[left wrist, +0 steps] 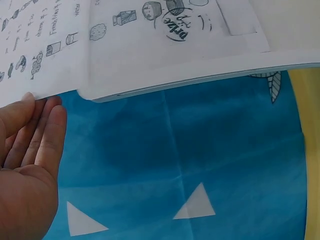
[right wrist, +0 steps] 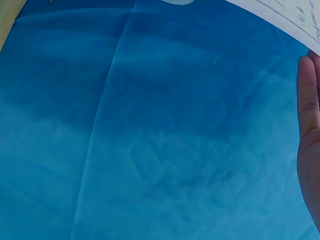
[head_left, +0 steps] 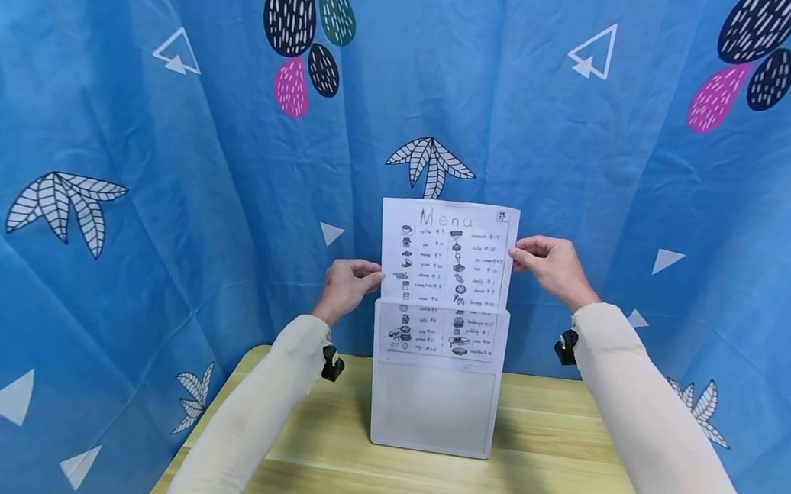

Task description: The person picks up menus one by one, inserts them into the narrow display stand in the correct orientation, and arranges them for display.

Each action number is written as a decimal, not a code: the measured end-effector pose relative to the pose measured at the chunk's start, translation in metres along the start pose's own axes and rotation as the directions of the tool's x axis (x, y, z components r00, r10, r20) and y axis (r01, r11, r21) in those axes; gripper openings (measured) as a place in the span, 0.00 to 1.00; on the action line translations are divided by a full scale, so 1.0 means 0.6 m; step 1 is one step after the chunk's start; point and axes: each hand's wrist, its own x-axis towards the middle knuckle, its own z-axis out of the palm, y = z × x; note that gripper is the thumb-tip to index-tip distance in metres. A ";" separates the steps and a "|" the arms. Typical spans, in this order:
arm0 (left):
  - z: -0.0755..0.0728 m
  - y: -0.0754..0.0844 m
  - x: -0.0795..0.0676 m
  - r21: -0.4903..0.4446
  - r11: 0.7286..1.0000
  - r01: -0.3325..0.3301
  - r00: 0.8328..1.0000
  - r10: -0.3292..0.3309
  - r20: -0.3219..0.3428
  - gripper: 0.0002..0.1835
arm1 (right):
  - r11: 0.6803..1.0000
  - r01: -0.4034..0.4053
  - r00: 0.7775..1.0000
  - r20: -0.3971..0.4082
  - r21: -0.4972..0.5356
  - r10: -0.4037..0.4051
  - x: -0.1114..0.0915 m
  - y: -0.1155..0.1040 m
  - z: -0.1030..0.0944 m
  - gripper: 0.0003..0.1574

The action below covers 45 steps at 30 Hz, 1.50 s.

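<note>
A white paper menu [head_left: 436, 250] with small drawings and handwritten prices stands upright, its lower part inside a translucent sign holder [head_left: 434, 410]. The menu's upper half rises above the holder's top edge, and the bottom of the sheet shows through the front panel partway down. My left hand [head_left: 349, 286] pinches the menu's left edge just above the holder. Higher up on the opposite side, my right hand [head_left: 555, 267] pinches the right edge. The left wrist view shows the left thumb [left wrist: 26, 106] on the printed face. In the right wrist view, only part of the right hand [right wrist: 310, 115] shows.
The holder stands on a light wooden table [head_left: 548, 434] with rounded back corners. Right behind the table hangs a blue patterned curtain [head_left: 449, 67], which also runs along both sides. A small black device [head_left: 332, 363] sits at the left wrist, another [head_left: 566, 347] at the right.
</note>
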 end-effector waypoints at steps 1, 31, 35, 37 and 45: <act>-0.001 0.003 0.002 0.001 1.000 -0.003 1.000 0.003 -0.006 0.09 | 1.000 0.000 1.000 0.001 0.000 0.000 0.000 -0.001 0.000 0.21; -0.013 0.041 0.009 0.014 0.999 -0.032 0.998 0.033 -0.051 0.09 | 1.000 -0.022 0.999 0.039 0.021 0.021 -0.019 0.015 0.016 0.22; -0.012 0.036 0.006 0.016 1.000 -0.025 0.999 0.026 -0.046 0.09 | 0.999 -0.040 0.998 0.042 0.018 0.039 -0.022 0.020 0.018 0.21; -0.011 0.034 0.006 0.021 0.999 -0.027 0.999 0.028 -0.043 0.10 | 0.999 -0.045 0.998 0.047 0.016 0.044 -0.022 0.021 0.018 0.21; -0.008 0.030 0.007 0.002 1.000 -0.019 0.998 0.019 -0.052 0.09 | 1.000 0.001 1.000 0.009 0.030 -0.001 -0.006 0.004 0.007 0.22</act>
